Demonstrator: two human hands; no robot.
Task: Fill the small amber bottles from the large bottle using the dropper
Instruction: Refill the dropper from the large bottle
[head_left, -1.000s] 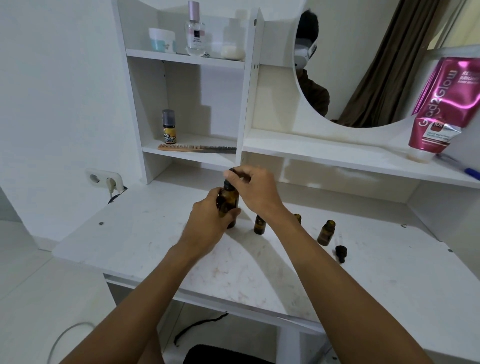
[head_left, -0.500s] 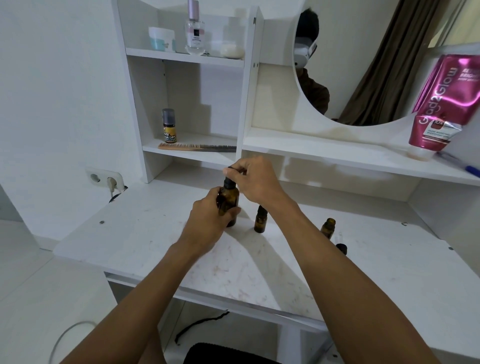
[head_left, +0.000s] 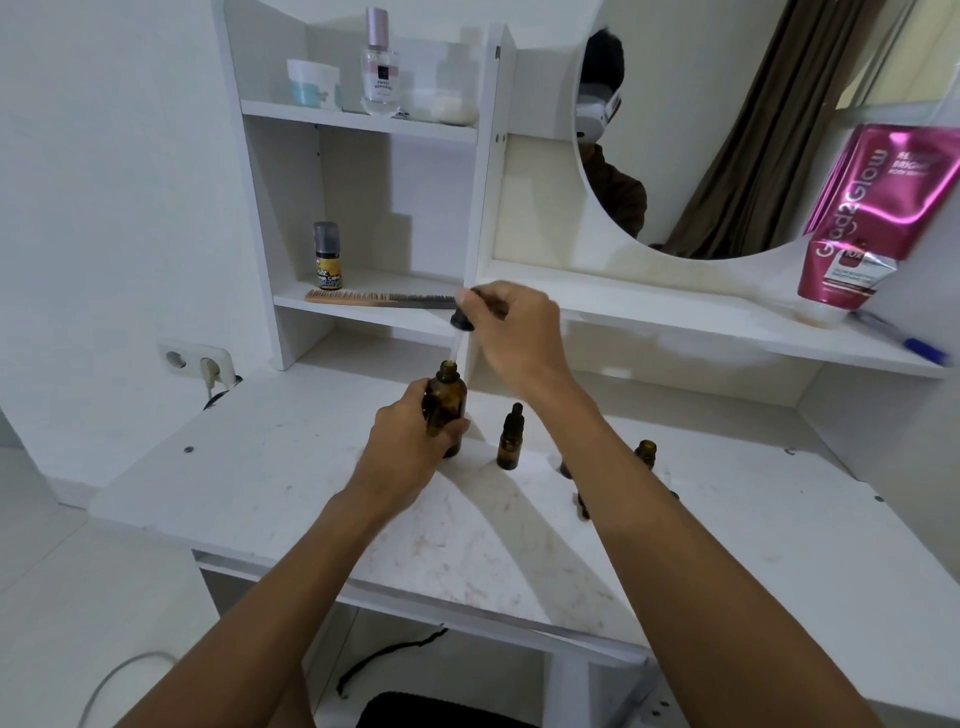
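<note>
White marbled desk (head_left: 249, 483): left fingers (head_left: 415, 397) wrap the round amber bottle (head_left: 448, 402), right fingers (head_left: 501, 306) pinch the black-capped dropper (head_left: 462, 321).

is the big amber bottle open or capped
Open: the right hand holds the dropper above the bare neck of the large bottle, gripped by the left hand.

left hand (head_left: 410, 447) grips large amber bottle (head_left: 445, 410) mid-frame; right hand (head_left: 511, 332) pinches dropper (head_left: 461, 325), tip just above neck.
</note>
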